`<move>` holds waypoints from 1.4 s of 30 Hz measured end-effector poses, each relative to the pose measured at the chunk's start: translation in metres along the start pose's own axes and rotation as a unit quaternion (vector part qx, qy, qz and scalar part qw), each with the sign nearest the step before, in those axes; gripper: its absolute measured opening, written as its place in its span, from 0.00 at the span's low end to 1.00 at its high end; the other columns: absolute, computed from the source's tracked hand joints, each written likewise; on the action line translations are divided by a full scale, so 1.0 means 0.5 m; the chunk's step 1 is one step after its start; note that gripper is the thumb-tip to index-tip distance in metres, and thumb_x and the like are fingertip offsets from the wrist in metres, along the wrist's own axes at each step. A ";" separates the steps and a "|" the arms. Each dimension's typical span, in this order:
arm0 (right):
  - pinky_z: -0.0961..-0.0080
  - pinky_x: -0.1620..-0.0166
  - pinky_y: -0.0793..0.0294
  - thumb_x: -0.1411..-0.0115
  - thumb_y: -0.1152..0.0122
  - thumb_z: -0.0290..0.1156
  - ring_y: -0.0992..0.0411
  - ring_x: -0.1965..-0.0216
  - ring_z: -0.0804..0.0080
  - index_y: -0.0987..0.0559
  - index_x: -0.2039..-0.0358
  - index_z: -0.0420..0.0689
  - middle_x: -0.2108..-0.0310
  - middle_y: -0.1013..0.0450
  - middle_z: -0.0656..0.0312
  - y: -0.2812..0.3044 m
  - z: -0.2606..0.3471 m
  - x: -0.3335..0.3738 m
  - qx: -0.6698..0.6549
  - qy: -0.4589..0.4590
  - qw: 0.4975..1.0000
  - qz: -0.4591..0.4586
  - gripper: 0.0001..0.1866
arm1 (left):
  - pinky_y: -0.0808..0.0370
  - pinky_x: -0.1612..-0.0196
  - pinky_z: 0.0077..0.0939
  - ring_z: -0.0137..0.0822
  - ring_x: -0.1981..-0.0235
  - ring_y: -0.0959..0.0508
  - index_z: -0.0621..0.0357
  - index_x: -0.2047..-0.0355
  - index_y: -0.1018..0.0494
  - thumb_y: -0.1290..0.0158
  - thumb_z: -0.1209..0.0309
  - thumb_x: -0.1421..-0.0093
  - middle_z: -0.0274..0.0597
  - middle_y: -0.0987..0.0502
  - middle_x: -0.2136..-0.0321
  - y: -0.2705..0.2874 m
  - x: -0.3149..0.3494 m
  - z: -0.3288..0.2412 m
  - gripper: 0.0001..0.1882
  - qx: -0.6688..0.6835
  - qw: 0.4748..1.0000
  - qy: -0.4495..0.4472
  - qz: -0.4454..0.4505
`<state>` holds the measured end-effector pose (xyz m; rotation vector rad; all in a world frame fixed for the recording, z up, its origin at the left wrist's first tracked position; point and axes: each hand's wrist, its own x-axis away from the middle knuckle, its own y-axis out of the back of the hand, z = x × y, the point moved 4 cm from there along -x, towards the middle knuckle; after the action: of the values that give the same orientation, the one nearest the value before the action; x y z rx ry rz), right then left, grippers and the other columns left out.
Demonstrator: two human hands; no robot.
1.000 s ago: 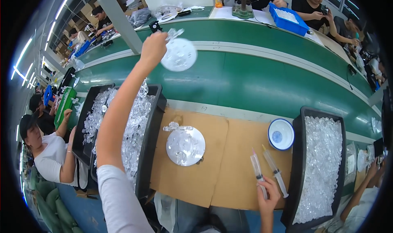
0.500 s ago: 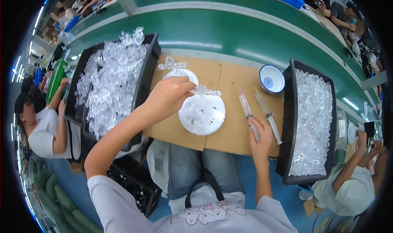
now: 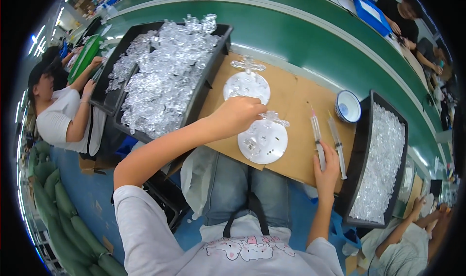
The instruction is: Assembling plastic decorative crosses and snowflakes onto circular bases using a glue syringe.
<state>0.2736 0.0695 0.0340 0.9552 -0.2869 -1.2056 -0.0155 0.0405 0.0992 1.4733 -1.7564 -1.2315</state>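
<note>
My left hand (image 3: 239,115) pinches a small clear plastic ornament (image 3: 274,117) and holds it at the top edge of a round clear disc (image 3: 262,141) that lies on the brown board (image 3: 291,94). A second clear disc (image 3: 246,86) with a cross-shaped piece (image 3: 248,64) lies farther back. My right hand (image 3: 326,167) grips a syringe (image 3: 316,136) near the board's front edge. Another syringe (image 3: 336,139) lies just to its right.
A black tray (image 3: 203,83) heaped with clear plastic pieces stands at the left, and another black tray (image 3: 358,166) of clear pieces at the right. A small blue-and-white bowl (image 3: 347,106) sits between. A green conveyor belt (image 3: 310,38) runs behind. Other people work at both sides.
My left arm came back from the conveyor, where it held a disc, to the board. It now holds a small clear piece at the near disc. The camera has tilted downward.
</note>
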 end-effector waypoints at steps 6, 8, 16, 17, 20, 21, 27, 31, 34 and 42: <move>0.66 0.45 0.34 0.46 0.41 0.23 0.32 0.48 0.57 0.29 0.46 0.42 0.49 0.31 0.54 0.022 -0.001 0.004 -0.006 -0.013 1.000 -0.001 0.24 | 0.28 0.55 0.36 0.46 0.57 0.26 0.59 0.60 0.25 0.43 0.76 0.49 0.45 0.25 0.61 0.120 0.049 0.023 0.14 -0.065 0.992 -0.031 -0.106; 0.66 0.45 0.34 0.45 0.41 0.23 0.32 0.47 0.58 0.29 0.46 0.42 0.48 0.31 0.54 0.040 0.004 0.016 0.037 0.001 0.999 -0.023 0.24 | 0.29 0.54 0.36 0.47 0.57 0.26 0.58 0.58 0.26 0.42 0.77 0.50 0.46 0.26 0.61 0.186 0.082 0.075 0.17 -0.115 0.982 0.112 -0.102; 0.70 0.52 0.31 0.44 0.41 0.24 0.32 0.47 0.61 0.27 0.48 0.43 0.48 0.29 0.57 0.064 0.042 0.027 -0.065 -0.050 0.996 -0.042 0.21 | 0.28 0.53 0.29 0.35 0.59 0.25 0.58 0.54 0.29 0.38 0.76 0.53 0.40 0.25 0.60 0.186 0.185 0.202 0.23 0.021 0.970 0.238 -0.051; 0.70 0.52 0.31 0.44 0.41 0.24 0.32 0.47 0.61 0.27 0.48 0.43 0.48 0.29 0.57 0.067 0.046 0.028 -0.062 -0.051 0.996 -0.043 0.21 | 0.28 0.53 0.29 0.35 0.59 0.25 0.58 0.54 0.29 0.38 0.76 0.53 0.40 0.25 0.60 0.189 0.187 0.202 0.23 0.023 0.970 0.236 -0.051; 0.72 0.55 0.30 0.45 0.41 0.23 0.29 0.51 0.63 0.26 0.50 0.42 0.51 0.28 0.57 0.080 0.059 0.032 -0.055 -0.029 0.996 -0.069 0.20 | 0.28 0.47 0.27 0.31 0.55 0.25 0.60 0.52 0.31 0.40 0.79 0.50 0.38 0.24 0.56 0.233 0.188 0.172 0.24 0.142 0.948 0.188 -0.213; 0.75 0.55 0.31 0.45 0.41 0.23 0.29 0.53 0.66 0.27 0.49 0.41 0.51 0.28 0.57 0.083 0.058 0.037 -0.078 -0.034 0.994 -0.072 0.20 | 0.28 0.47 0.27 0.31 0.55 0.25 0.60 0.52 0.31 0.40 0.79 0.50 0.38 0.24 0.56 0.236 0.187 0.141 0.24 0.145 0.949 0.185 -0.212; 0.79 0.57 0.30 0.46 0.39 0.22 0.28 0.58 0.72 0.29 0.49 0.40 0.50 0.28 0.56 0.015 0.180 0.046 -0.337 -0.042 0.938 0.076 0.22 | 0.23 0.54 0.28 0.35 0.61 0.21 0.61 0.60 0.33 0.42 0.84 0.49 0.45 0.24 0.61 0.036 0.180 -0.033 0.17 0.667 0.654 0.116 -0.337; 0.80 0.58 0.29 0.46 0.38 0.23 0.28 0.59 0.74 0.30 0.49 0.40 0.50 0.28 0.54 -0.056 0.245 0.034 -0.403 -0.025 0.911 0.079 0.23 | 0.23 0.59 0.23 0.33 0.61 0.22 0.60 0.64 0.34 0.41 0.81 0.46 0.42 0.24 0.63 -0.122 0.152 -0.120 0.14 0.706 0.593 0.190 -0.339; 0.83 0.62 0.28 0.44 0.39 0.23 0.27 0.64 0.75 0.29 0.50 0.38 0.56 0.26 0.53 -0.049 0.203 0.027 -0.424 -0.096 0.899 0.042 0.20 | 0.25 0.57 0.22 0.31 0.59 0.22 0.62 0.63 0.30 0.41 0.80 0.45 0.41 0.23 0.62 -0.157 0.138 -0.138 0.11 0.668 0.644 0.196 -0.316; 0.86 0.68 0.30 0.42 0.37 0.32 0.28 0.75 0.80 0.25 0.62 0.35 0.71 0.25 0.61 -0.056 0.066 -0.073 -0.340 -0.222 0.913 0.044 0.13 | 0.27 0.54 0.30 0.43 0.57 0.22 0.62 0.58 0.24 0.43 0.78 0.47 0.44 0.23 0.60 -0.070 0.131 -0.023 0.14 0.351 0.841 0.172 -0.373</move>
<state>0.2198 0.0852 0.0431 0.0544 -0.2355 -1.2999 -0.0066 -0.0250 0.0634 2.7910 -1.4628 -0.5130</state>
